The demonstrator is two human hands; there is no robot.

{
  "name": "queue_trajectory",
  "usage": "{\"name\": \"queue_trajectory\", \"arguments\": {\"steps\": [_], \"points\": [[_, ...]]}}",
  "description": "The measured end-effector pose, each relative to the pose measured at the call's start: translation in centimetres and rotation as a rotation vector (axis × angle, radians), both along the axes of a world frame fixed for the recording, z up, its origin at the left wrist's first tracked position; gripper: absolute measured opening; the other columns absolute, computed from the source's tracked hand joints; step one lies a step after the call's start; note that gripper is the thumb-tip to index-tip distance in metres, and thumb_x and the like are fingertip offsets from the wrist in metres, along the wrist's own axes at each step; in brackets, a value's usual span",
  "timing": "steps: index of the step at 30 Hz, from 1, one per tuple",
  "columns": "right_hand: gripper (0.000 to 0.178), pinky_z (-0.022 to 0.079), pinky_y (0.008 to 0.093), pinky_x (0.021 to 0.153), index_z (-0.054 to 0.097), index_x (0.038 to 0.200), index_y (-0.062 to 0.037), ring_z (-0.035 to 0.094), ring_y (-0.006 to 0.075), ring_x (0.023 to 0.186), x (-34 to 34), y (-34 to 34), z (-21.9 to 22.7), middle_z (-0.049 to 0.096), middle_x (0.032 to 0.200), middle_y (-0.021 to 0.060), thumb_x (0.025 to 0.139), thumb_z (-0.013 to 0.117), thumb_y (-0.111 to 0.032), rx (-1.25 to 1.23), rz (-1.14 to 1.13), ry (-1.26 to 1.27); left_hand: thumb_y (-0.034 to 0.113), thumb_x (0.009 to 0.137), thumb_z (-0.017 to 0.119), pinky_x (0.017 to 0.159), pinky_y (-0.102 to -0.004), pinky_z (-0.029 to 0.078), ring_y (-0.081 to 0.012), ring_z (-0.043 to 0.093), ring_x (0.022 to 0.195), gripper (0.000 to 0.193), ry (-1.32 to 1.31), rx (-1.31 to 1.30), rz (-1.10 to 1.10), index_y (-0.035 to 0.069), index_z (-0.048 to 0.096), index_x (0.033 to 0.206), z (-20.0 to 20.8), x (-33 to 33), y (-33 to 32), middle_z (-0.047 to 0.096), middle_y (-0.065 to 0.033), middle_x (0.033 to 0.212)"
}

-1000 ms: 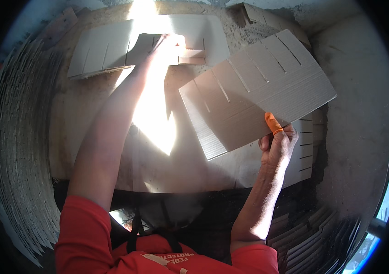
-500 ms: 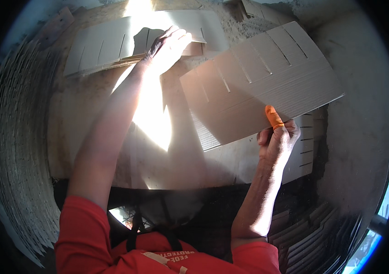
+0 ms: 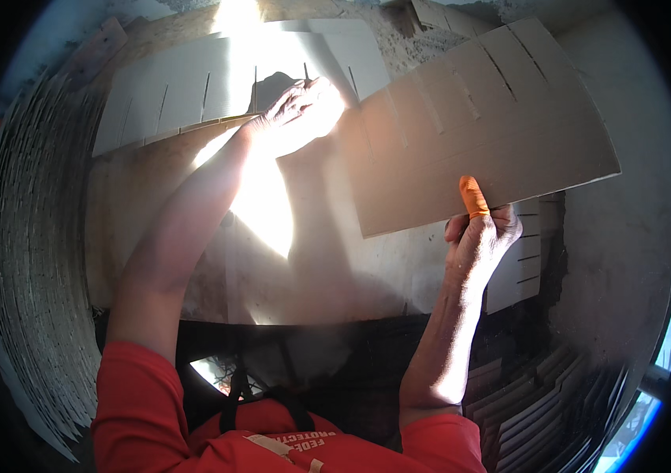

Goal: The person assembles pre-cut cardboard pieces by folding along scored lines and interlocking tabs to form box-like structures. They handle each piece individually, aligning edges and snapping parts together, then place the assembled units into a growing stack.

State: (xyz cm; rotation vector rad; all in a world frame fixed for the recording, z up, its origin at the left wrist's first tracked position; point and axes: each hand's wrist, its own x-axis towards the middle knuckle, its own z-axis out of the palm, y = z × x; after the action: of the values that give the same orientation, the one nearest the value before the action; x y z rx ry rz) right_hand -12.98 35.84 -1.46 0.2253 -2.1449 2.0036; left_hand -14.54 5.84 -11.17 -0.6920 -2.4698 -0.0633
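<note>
In my right hand (image 3: 486,229) is a brown slotted cardboard sheet (image 3: 446,150), pinched at its near edge. An orange cover sits on that thumb, which lies on top of the sheet; the fingers underneath are mostly hidden. The sheet is tilted, and its row of cut slots points away from me. My left hand (image 3: 302,114) is closed at the front edge of a pale slotted cardboard sheet (image 3: 182,83) at the back of the table. Strong sunlight washes out its fingertips. The left corner of the held sheet comes close to that hand.
A tall stack of cardboard (image 3: 32,252) fills the left side. More cardboard pieces (image 3: 540,402) stand at the lower right. Partly under the raised sheet lies another slotted piece (image 3: 515,276) on the worn table (image 3: 154,268). A bright sun patch crosses the tabletop.
My left hand has come slightly nearer and right, and the pale sheet under it has shifted. The brown sheet in my right hand has swung to the right and away from me.
</note>
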Motion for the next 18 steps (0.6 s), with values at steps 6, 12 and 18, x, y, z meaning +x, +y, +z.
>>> {"name": "queue_trajectory", "arguments": {"steps": [6, 12, 18], "points": [[0.020, 0.032, 0.0213, 0.034, 0.061, 0.076, 0.0000, 0.044, 0.0071, 0.033, -0.1, 0.2, 0.2, 0.052, 0.054, 0.0002, 0.091, 0.068, -0.012, 0.027, -0.024, -0.021, 0.006, 0.070, 0.062, 0.068, -0.0363, 0.045, -0.0241, 0.050, 0.079, 0.012, 0.099, 0.026, -0.118, 0.004, 0.055, 0.079, -3.5, 0.1, 1.8, 0.048, -0.0088, 0.083], [0.022, 0.029, 0.0223, 0.034, 0.061, 0.073, -0.0002, 0.041, 0.0060, 0.033, 0.1, -0.9, 0.9, 0.050, 0.053, -0.0003, 0.088, 0.072, -0.012, 0.026, 0.033, -0.045, 0.008, 0.068, 0.062, 0.067, -0.0334, 0.046, -0.0216, 0.048, 0.076, 0.011, 0.194, 0.036, -0.065, 0.007, 0.051, 0.071, -7.3, 3.9, 3.0, 0.044, -0.0071, 0.078], [0.021, 0.023, 0.0234, 0.034, 0.061, 0.069, -0.0036, 0.033, 0.0057, 0.032, -0.5, 0.3, 1.3, 0.049, 0.052, -0.0028, 0.081, 0.077, -0.007, -0.035, 0.009, -0.198, 0.005, 0.070, 0.061, 0.069, -0.0316, 0.046, -0.0210, 0.048, 0.074, 0.011, -0.012, 0.090, 0.021, 0.008, 0.050, 0.071, 2.2, 7.6, 7.8, 0.042, -0.0068, 0.075]]}}
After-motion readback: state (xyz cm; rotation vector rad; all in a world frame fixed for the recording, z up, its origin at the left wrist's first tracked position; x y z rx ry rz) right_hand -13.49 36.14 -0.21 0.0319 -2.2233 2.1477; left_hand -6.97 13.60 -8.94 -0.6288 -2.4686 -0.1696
